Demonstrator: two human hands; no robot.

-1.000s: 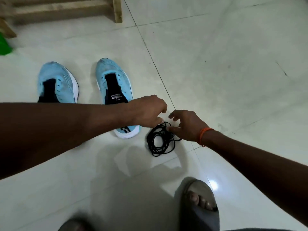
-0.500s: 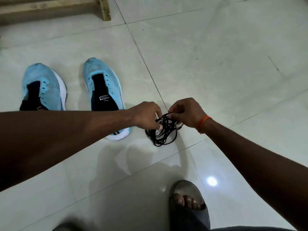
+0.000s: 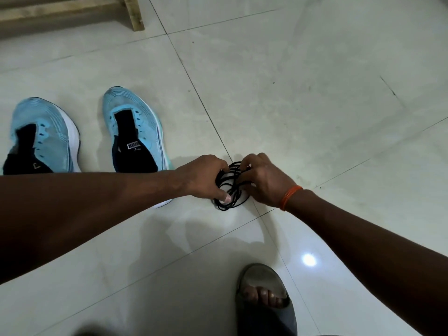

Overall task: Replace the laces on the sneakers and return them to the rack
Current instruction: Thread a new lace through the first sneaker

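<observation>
Two light blue sneakers without laces stand on the tiled floor, toes pointing away: the left sneaker [image 3: 44, 137] and the right sneaker [image 3: 135, 132], whose heel is hidden behind my left forearm. A bundle of black laces [image 3: 229, 190] lies on the floor just right of that sneaker. My left hand [image 3: 203, 177] grips the bundle's left side with curled fingers. My right hand [image 3: 264, 180], with an orange thread at the wrist, pinches the right side of the bundle.
A wooden rack's leg and lower rail [image 3: 134, 13] stand at the top left. My foot in a grey slide sandal [image 3: 265, 301] is at the bottom, right of centre. Pale glossy tiles [image 3: 315, 93] stretch to the right.
Both hands closed in on the black laces from either side and took hold of the bundle, which now sits partly lifted between them. The view shifted slightly.
</observation>
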